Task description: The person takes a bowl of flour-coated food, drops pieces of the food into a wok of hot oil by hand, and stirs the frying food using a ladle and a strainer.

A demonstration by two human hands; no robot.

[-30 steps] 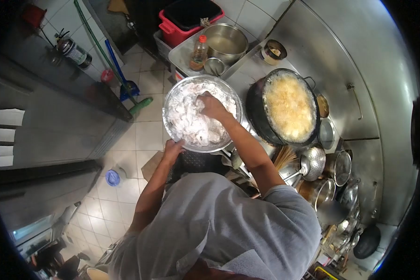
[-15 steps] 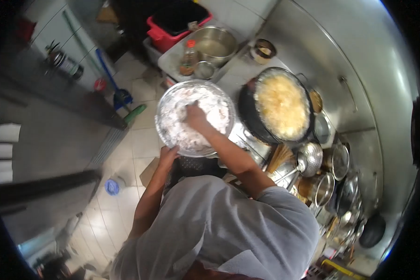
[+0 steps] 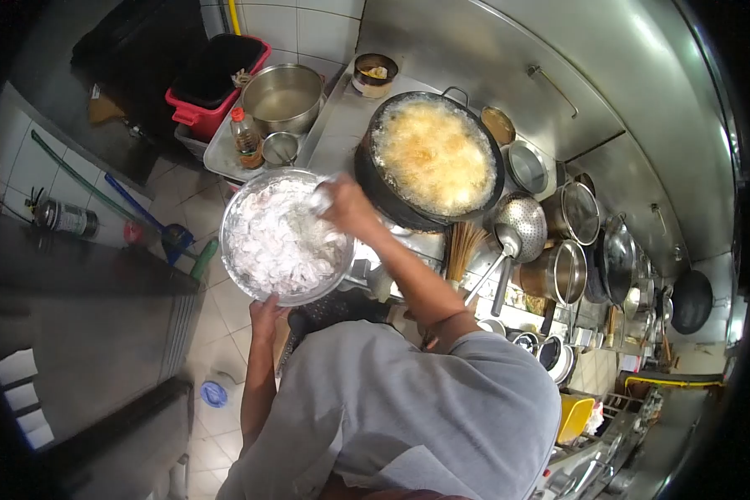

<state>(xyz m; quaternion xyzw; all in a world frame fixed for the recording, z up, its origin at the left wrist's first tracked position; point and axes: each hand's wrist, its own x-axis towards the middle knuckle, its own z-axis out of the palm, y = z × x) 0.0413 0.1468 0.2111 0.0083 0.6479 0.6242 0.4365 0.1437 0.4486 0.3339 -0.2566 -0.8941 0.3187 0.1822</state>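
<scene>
A large metal bowl (image 3: 227,250) is filled with pieces coated in white flour (image 3: 279,237). At its near rim my left hand (image 3: 265,313) grips the edge, thumb on top. My right hand (image 3: 347,208) is over the bowl's right rim, fingers curled and smeared by motion. Something whitish shows at those fingertips; whether it is a floured piece or only flour on the fingers I cannot make out. Just right of this hand stands a deep black wok (image 3: 373,179) of bubbling oil, with golden frying food (image 3: 433,154) in it.
Behind the bowl are a sauce bottle (image 3: 245,137), a small metal cup (image 3: 280,150) and a big pot (image 3: 318,92). A bamboo brush (image 3: 462,250), a perforated ladle (image 3: 521,221) and several strainers over pots line the right counter. A red bin (image 3: 193,115) stands at back left.
My right hand has come up out of the flour to the bowl's right rim. My left hand keeps hold of the bowl. The view has turned to the right.
</scene>
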